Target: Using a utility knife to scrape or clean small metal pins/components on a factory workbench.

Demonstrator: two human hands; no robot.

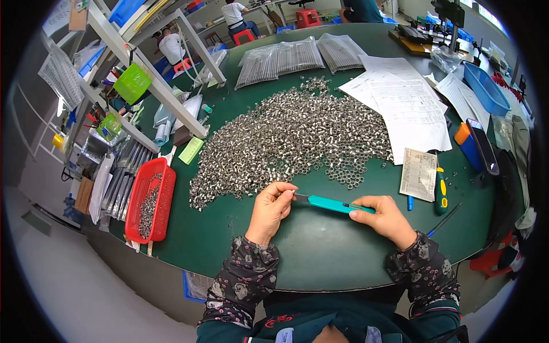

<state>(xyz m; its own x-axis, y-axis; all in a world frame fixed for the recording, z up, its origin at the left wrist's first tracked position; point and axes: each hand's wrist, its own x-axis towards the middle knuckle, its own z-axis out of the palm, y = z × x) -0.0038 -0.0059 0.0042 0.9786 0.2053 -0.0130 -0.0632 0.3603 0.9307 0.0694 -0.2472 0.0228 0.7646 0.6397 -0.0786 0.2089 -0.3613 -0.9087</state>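
My right hand (pixel 384 217) is closed round the handle of a teal utility knife (pixel 329 203). Its blade points left, and the tip meets the fingertips of my left hand (pixel 271 210). Thumb and index finger of that hand pinch a small metal ring (pixel 293 192), mostly covered by the fingers. Just beyond both hands, a wide pile of small silvery metal rings (pixel 286 137) spreads over the green tabletop (pixel 320 257). At the pile's near right edge, several rings lie flat in a single layer.
On the left stands a red plastic basket (pixel 167 197) with more rings inside. Bagged metal tubes (pixel 280 62) lie behind the pile. Paper sheets (pixel 409 106), a printed card (pixel 418 174), a yellow-green screwdriver (pixel 440 191) and a phone (pixel 482 146) are at right. A shelf post (pixel 143 68) rises at left.
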